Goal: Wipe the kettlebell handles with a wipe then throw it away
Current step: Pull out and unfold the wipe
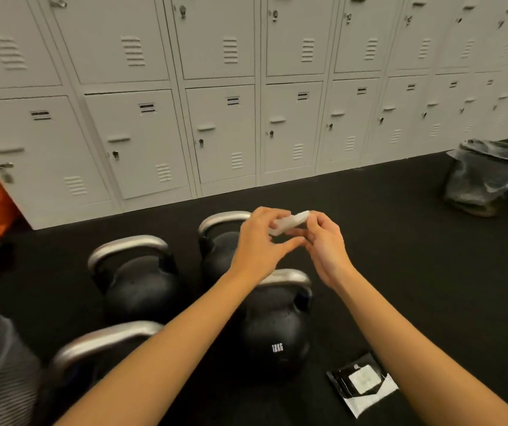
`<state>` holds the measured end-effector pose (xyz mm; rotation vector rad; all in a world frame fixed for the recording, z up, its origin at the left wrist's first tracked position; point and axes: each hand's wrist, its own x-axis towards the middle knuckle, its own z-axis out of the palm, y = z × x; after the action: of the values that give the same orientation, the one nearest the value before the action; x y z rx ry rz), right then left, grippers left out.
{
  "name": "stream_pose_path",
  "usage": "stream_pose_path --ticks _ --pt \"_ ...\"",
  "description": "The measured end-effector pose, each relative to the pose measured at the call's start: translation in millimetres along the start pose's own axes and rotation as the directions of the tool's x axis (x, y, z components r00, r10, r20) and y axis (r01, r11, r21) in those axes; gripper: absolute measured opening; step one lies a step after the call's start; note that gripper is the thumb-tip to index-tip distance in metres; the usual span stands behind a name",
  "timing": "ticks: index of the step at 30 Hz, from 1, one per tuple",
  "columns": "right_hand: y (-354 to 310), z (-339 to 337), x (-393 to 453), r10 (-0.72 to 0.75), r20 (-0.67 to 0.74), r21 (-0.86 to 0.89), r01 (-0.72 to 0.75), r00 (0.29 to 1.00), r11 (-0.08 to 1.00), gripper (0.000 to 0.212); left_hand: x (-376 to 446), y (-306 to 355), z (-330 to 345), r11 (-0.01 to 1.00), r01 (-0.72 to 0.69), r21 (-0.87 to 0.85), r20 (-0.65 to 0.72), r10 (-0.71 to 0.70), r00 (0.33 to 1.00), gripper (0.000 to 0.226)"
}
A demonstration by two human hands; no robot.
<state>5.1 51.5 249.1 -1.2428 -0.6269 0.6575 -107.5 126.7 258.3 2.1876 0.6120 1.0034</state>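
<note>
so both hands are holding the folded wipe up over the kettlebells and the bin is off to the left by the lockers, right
Not quite. The head view shows the mesh bin off to the right by the lockers, not the left. The rest holds: the left hand and right hand hold the folded wipe above the kettlebells.
</note>
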Motion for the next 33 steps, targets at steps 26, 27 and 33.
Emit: stream_pose_path --ticks 26,27,33 --pt "-19.0 305.6 -58.8 0.015 0.381 -0.107 0.027 0.924 0.994 0.018 -74.3 -81.3 -293.3 0.859 0.206 -0.468 -0.344 -0.392 0.854 0.017" --pt "-19.5 310.8 -58.9 0.004 0.391 -0.126 0.049 0.92 0.991 0.014 -77.2 -79.9 -295.9 0.83 0.2 -0.521 -0.323 -0.408 0.854 0.017" --pt "-16.8 345.6 -57.3 -0.121 0.543 -0.182 0.257 0.831 0.949 0.012 -91.2 -81.2 -320.3 0.757 0.213 -0.617 -0.379 -0.523 0.763 0.026"
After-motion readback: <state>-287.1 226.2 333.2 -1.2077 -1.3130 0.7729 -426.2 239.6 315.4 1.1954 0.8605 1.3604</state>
